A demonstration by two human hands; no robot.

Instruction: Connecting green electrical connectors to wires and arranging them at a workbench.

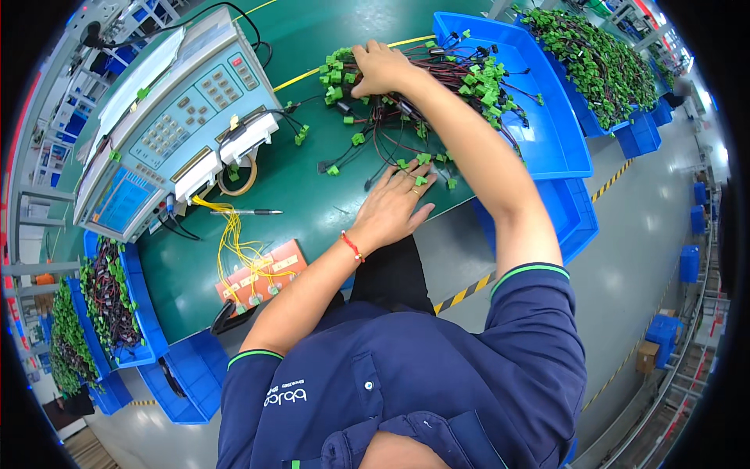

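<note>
A loose pile of wire harnesses point(476, 82) with green connectors and dark red and black wires lies on the green tabletop, its right end spilling over a blue tray point(551, 133). My right hand point(383, 70) reaches across to the far left end of the pile. Its fingers and thumb curl round the wires beside a cluster of green connectors; the exact grip is partly hidden. Nearer me, my left hand point(388, 205) rests flat by the table edge, fingers stretched and apart. Several green connectors lie at its fingertips, and it grips nothing visible.
A bench tester point(183, 117) with white connector sockets stands at the left. Yellow wires point(232, 234) run to an orange board point(269, 270); a pen point(246, 212) and tape roll point(238, 178) lie near. A harness-filled blue bin point(144, 297) stands left, another heap point(598, 66) far right.
</note>
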